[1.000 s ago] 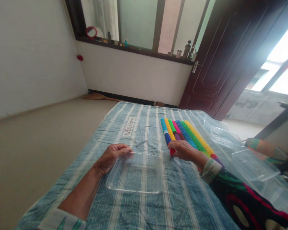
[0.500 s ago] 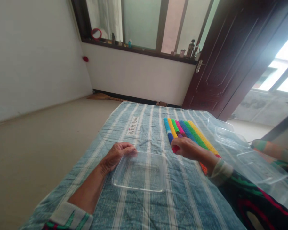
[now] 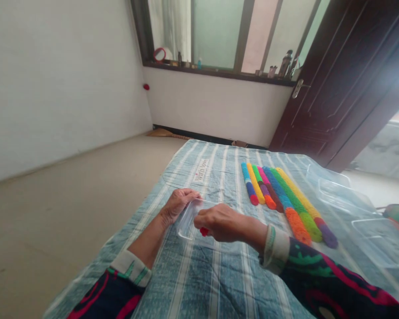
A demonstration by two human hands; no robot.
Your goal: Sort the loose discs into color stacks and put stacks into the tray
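The left hand (image 3: 179, 204) curls over the rim of a clear plastic tray (image 3: 187, 225), which looks light, thin and slippery, best held by its edge. At two o'clock from it lie colourful foam-covered sticks (image 3: 286, 199); the right hand (image 3: 223, 223) pinches a small red piece (image 3: 204, 231), mostly hidden.

A striped blue quilt (image 3: 216, 283) (its label read "With love") covered the surface; beyond it, a straw broom (image 3: 162, 132) lay along the foot of the white wall (image 3: 53, 88); a dark wooden door (image 3: 322, 97) with a metal handle (image 3: 297, 88) stood to the right; a metal bottle (image 3: 285, 64) and a red-rimmed round mirror (image 3: 159, 55) sat on the window ledge (image 3: 219, 71).
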